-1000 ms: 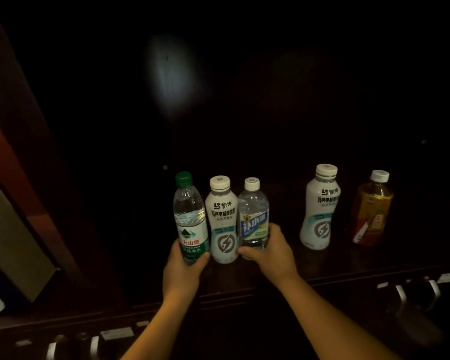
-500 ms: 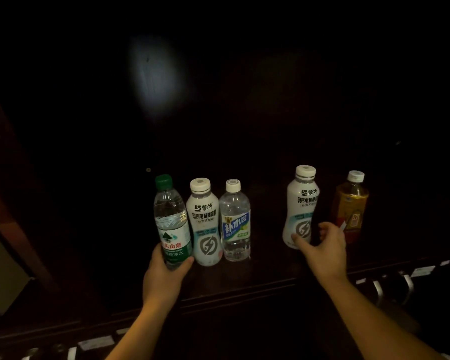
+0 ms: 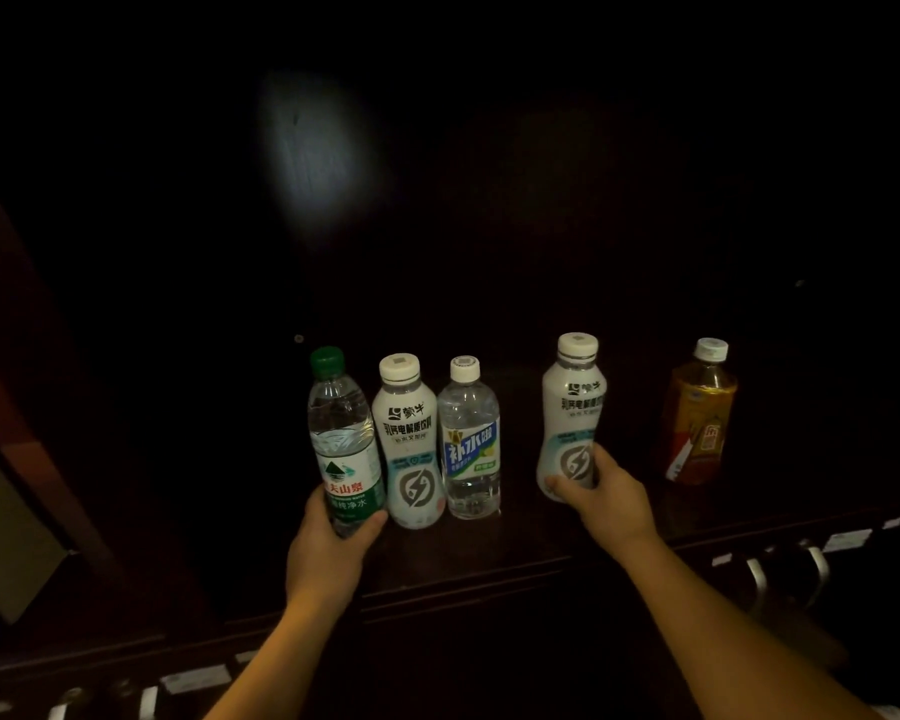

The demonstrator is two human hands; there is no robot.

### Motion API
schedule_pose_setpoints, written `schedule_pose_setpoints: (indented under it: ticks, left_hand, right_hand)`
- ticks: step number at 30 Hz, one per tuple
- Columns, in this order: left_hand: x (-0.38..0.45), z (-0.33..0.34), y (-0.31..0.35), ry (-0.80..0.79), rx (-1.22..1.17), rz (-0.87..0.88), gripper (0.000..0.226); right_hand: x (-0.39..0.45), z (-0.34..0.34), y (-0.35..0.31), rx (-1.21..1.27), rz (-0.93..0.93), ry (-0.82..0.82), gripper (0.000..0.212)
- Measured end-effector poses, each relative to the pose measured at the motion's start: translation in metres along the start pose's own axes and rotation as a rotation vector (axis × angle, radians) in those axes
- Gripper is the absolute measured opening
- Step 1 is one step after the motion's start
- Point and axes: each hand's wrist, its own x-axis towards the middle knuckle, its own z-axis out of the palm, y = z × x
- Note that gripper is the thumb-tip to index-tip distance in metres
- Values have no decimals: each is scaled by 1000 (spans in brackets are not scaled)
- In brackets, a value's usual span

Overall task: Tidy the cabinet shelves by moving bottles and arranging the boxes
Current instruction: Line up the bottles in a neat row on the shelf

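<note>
Five bottles stand on a dark wooden shelf (image 3: 515,543). My left hand (image 3: 328,553) grips the base of a clear water bottle with a green cap (image 3: 341,433) at the left end. Beside it stand a white bottle (image 3: 409,444) and a clear bottle with a blue label (image 3: 470,444), close together. My right hand (image 3: 606,498) is wrapped around the lower part of a second white bottle (image 3: 572,407), which stands apart to the right. An amber tea bottle with a white cap (image 3: 700,418) stands alone at the far right.
The cabinet interior is very dark, with a pale light patch (image 3: 313,148) on the back wall. Below the shelf edge are drawer fronts with metal handles (image 3: 814,569) and small white labels (image 3: 193,678). A pale panel (image 3: 6,532) shows at the left edge.
My right hand left the blue-label bottle, moved right and closed around the second white bottle. My left hand stays on the green-cap bottle.
</note>
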Motion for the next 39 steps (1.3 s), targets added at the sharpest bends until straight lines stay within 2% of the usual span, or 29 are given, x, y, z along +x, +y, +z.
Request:
schedule_pose_setpoints:
  ticks: [11, 15, 16, 18, 21, 23, 25, 27, 29, 30, 34, 39]
  left_hand:
    - [-3, -2, 3, -21, -15, -16, 73]
    - [-3, -2, 4, -13, -4, -22, 75]
    - [-3, -3, 4, -10, -2, -22, 75]
    - [-3, -2, 5, -8, 2, -19, 76]
    - [-2, -2, 4, -2, 6, -20, 77]
    - [-1, -1, 4, 5, 3, -24, 78]
    - [-1, -1, 3, 14, 5, -20, 77]
    - [-2, 0, 2, 16, 8, -18, 78]
    - [-2, -1, 2, 15, 8, -17, 77]
    - [-2, -1, 2, 13, 9, -18, 78]
    - [-1, -1, 2, 6, 6, -14, 78]
    - [-1, -1, 1, 13, 11, -14, 77]
  right_hand:
    - [-15, 34, -18, 77, -22, -76, 49]
    - [-15, 27, -14, 151, -20, -165, 65]
    - [-14, 22, -12, 175, -12, -144, 73]
    - [-11, 3, -2, 163, 2, 12, 78]
    - [-5, -47, 25, 68, 13, 283, 56]
    - [-1, -80, 44, -10, 47, 409, 59]
    - [8, -102, 56, -118, 102, 457, 78]
    - [18, -111, 60, -151, 143, 421, 95]
    - [26, -113, 61, -138, 160, 366, 104]
    - [29, -112, 61, -138, 145, 332, 101]
    - [37, -108, 63, -137, 85, 199, 60]
    - [40, -108, 59, -114, 101, 140, 47]
